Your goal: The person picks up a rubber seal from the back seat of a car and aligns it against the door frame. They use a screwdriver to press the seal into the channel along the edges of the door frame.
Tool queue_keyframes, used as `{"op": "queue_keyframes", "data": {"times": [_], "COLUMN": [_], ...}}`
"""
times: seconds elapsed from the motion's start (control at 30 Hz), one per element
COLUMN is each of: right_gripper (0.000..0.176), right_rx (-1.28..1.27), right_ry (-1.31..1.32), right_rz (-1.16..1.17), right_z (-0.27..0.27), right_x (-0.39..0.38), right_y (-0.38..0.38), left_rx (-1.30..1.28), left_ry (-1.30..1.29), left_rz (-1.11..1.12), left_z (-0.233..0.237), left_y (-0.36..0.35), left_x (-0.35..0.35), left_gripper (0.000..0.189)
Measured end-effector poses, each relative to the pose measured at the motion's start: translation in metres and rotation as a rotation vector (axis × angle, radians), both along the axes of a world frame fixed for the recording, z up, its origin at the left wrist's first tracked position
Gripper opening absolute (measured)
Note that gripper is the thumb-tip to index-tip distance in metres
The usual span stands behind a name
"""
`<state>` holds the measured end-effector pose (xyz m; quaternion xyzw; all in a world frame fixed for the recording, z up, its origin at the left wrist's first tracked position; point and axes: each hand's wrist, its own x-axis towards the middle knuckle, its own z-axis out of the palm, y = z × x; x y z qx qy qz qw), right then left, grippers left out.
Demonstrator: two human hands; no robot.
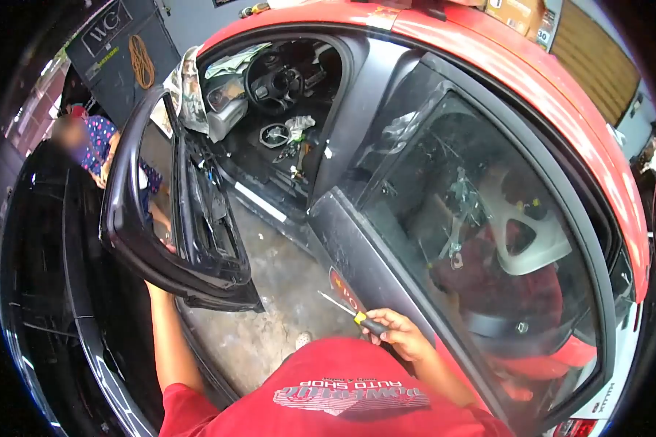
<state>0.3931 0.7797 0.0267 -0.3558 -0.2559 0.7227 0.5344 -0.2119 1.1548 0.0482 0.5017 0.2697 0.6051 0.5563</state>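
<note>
Beside the rear door, my right hand (pixel 401 334) is closed round the black and yellow handle of a screwdriver (pixel 361 317), whose metal shaft points up and left. My left arm reaches up to the lower edge of the open front door (pixel 189 280); most of my left hand is hidden behind that door, so its grip cannot be made out. The door's inner side is stripped, with its inner frame and some wiring showing. Through the front opening, the steering wheel (pixel 273 86) and loose parts on the car floor are visible.
The red-roofed car's rear door (pixel 386 255) stands at the right. Another person (pixel 98 146) is at the left beyond the front door, near a black car (pixel 51 255). A coiled orange cord (pixel 141 63) hangs on the wall. Boxes (pixel 516 14) rest on the roof.
</note>
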Motion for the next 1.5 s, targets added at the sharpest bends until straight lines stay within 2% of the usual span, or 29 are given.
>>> {"op": "queue_keyframes", "data": {"times": [0.03, 0.17, 0.23, 0.33, 0.37, 0.43, 0.47, 0.53, 0.57, 0.6, 0.67, 0.7, 0.73, 0.8, 0.83, 0.87, 0.93, 0.97, 1.13, 1.2, 1.23, 1.37, 1.47, 1.5], "right_gripper": [0.058, 0.059, 0.058, 0.059, 0.06, 0.06, 0.06, 0.06, 0.06, 0.06, 0.059, 0.059, 0.059, 0.061, 0.062, 0.062, 0.06, 0.06, 0.062, 0.061, 0.06, 0.059, 0.058, 0.058], "right_rx": [0.005, 0.006, 0.02, 0.039, 0.042, 0.04, 0.038, 0.045, 0.043, 0.037, 0.048, 0.055, 0.048, 0.117, 0.102, 0.103, 0.1, 0.102, 0.103, 0.083, 0.074, 0.127, 0.115, 0.118], "right_ry": [0.004, 0.009, 0.004, 0.002, -0.003, -0.013, -0.028, -0.042, -0.053, -0.051, -0.073, -0.066, -0.061, -0.047, -0.034, -0.035, -0.063, -0.063, -0.045, -0.054, -0.059, -0.048, -0.064, -0.068], "right_rz": [0.025, 0.053, 0.054, 0.072, 0.086, 0.078, 0.063, 0.09, 0.117, 0.123, 0.103, 0.133, 0.149, 0.119, 0.134, 0.146, 0.174, 0.183, 0.153, 0.221, 0.233, 0.241, 0.188, 0.19], "right_z": [-0.005, -0.006, -0.01, -0.014, -0.016, -0.018, -0.018, -0.021, -0.02, -0.021, -0.022, -0.032, -0.04, -0.05, -0.048, -0.049, -0.05, -0.051, -0.048, -0.054, -0.052, -0.048, -0.038, -0.038], "right_x": [0.007, 0.019, 0.024, 0.032, 0.034, 0.035, 0.037, 0.046, 0.05, 0.053, 0.058, 0.063, 0.064, 0.07, 0.074, 0.076, 0.08, 0.081, 0.078, 0.087, 0.088, 0.089, 0.087, 0.088], "right_y": [0.0, -0.001, -0.001, 0.003, 0.003, 0.003, 0.004, 0.007, 0.007, 0.007, 0.006, 0.006, 0.006, 0.011, 0.014, 0.016, 0.019, 0.021, 0.028, 0.029, 0.031, 0.039, 0.04, 0.042], "left_rx": [-0.168, -0.016, -0.004, -0.031, -0.03, 0.132, 0.132, 0.112, 0.146, 0.14, -0.005, 0.189, -0.113, 0.179, 0.151, 0.154, 0.053, 0.163, 0.108, 0.153, 0.28, 0.321, -0.161, -0.119], "left_ry": [-0.223, -0.142, -0.142, -0.203, -0.2, -0.027, -0.026, -0.208, -0.08, -0.078, -0.192, 0.094, -0.42, -0.181, -0.089, -0.09, -0.164, -0.211, -0.055, -0.161, -0.084, -0.05, -0.029, -0.112], "left_rz": [-0.204, -0.173, -0.316, -0.383, -0.38, -0.431, -0.429, -0.459, -0.104, -0.097, -0.277, 0.119, -0.289, -0.336, -0.373, -0.361, -0.126, -0.287, -0.109, -0.568, -0.524, -0.521, 0.54, 0.546], "left_z": [0.012, -0.005, 0.0, 0.023, 0.013, 0.008, 0.01, 0.019, 0.008, 0.0, -0.004, -0.037, 0.037, -0.005, 0.0, 0.001, 0.015, -0.013, -0.018, 0.003, 0.009, 0.014, 0.017, 0.03], "left_y": [-0.007, 0.005, 0.0, -0.019, -0.012, -0.004, -0.008, -0.018, -0.012, -0.004, 0.006, 0.02, -0.046, -0.006, -0.009, -0.02, -0.041, 0.009, 0.005, -0.01, -0.012, -0.017, -0.048, -0.061], "left_x": [0.0, -0.011, -0.008, 0.014, 0.004, -0.001, 0.004, 0.016, 0.006, -0.007, -0.029, -0.055, 0.034, -0.02, -0.021, -0.021, -0.003, -0.047, -0.061, -0.035, -0.021, -0.024, 0.003, 0.019], "left_gripper": [0.044, 0.048, 0.052, 0.055, 0.055, 0.058, 0.058, 0.056, 0.046, 0.046, 0.041, 0.04, 0.044, 0.053, 0.061, 0.061, 0.055, 0.051, 0.045, 0.055, 0.052, 0.05, 0.047, 0.046]}}
